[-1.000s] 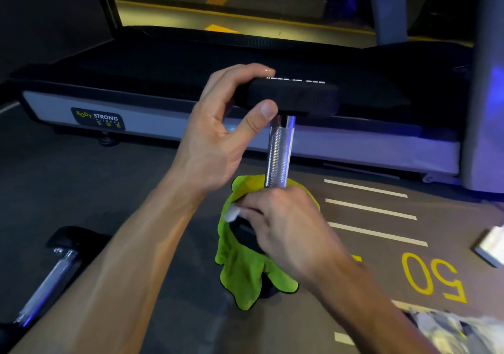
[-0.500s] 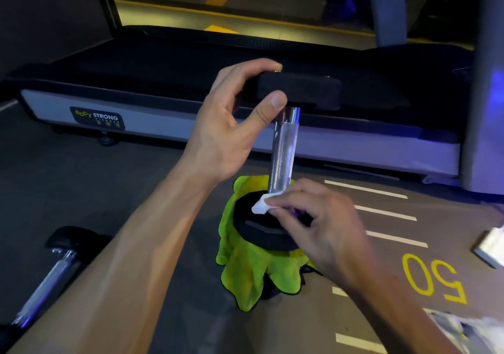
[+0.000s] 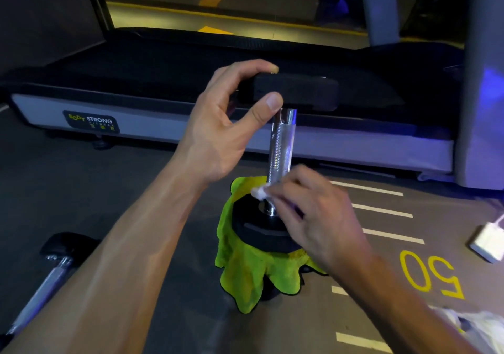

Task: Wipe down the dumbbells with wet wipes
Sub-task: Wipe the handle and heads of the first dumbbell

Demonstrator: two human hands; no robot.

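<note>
The second black-ended steel dumbbell (image 3: 41, 291) is cut off by the left edge, the crumpled white plastic (image 3: 474, 326) by the lower right corner, and the upright dumbbell's base is hidden under the lime-green microfibre cloth (image 3: 245, 274).

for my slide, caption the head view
Left hand steadies upright dumbbell; right hand holds wet wipe against its handle.

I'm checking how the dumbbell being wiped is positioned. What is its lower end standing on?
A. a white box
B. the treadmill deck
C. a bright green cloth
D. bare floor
C: the upright dumbbell has its lower weight on the green cloth, which spreads out beneath it on the floor.
</note>
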